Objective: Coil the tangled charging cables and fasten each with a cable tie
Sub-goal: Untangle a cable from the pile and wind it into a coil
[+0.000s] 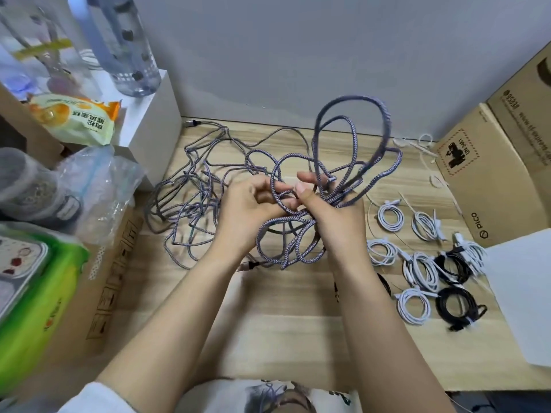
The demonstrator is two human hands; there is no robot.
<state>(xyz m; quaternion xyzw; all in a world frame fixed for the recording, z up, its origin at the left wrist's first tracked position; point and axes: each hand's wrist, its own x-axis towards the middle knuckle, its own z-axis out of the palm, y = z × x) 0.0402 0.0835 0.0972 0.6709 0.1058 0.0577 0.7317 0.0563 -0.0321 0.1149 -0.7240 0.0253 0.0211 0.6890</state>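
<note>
A tangle of grey-purple braided charging cables point(196, 192) spreads over the wooden table point(283, 296). Both hands hold part of it above the table's middle. My left hand point(247, 210) grips strands at the left of the bunch. My right hand point(331, 213) pinches several loops point(351, 144) that stand upward and hang down below the hands. A cable plug point(249, 266) lies under the hands. At the right lie several coiled white cables point(390, 217) and two coiled black cables point(456, 305), each fastened with a tie. Loose white cable ties point(417, 144) rest at the back right.
Cardboard boxes point(483, 186) stand along the right edge, with a white sheet point(524, 296) in front. At the left are a cardboard box point(110, 281), plastic bags, a snack packet point(74, 120), a green pack, a white box point(152, 126) and water bottles point(125, 46). A grey wall is behind.
</note>
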